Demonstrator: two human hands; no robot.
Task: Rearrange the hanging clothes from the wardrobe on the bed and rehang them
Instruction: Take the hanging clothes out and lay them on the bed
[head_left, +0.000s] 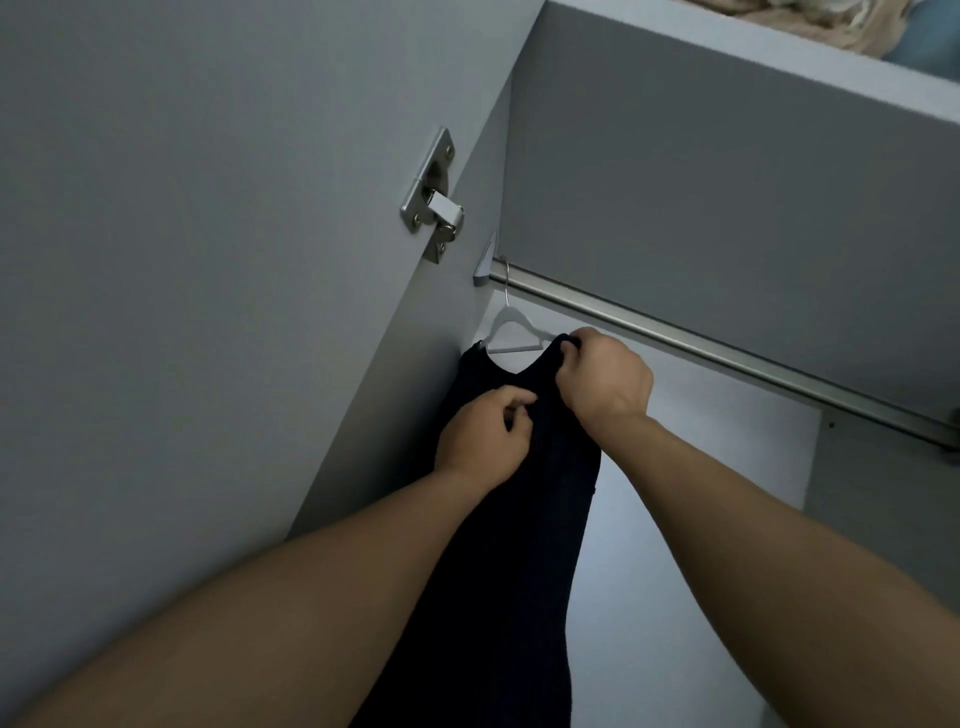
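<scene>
A home bedroom wardrobe: hanging rail (727, 353), door hinge (434, 200), white hanger (511, 332).

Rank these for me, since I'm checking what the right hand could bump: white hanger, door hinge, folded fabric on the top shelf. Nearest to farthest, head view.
From the right hand:
1. White hanger, just left of its fingers, hooked on the rail.
2. Door hinge, up and left on the door.
3. Folded fabric, far up on the top shelf.

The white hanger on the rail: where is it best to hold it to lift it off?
Probably at the neck below the hook of the hanger, coming from the right: that part is bare, while the dark garment covers both shoulders.
</scene>
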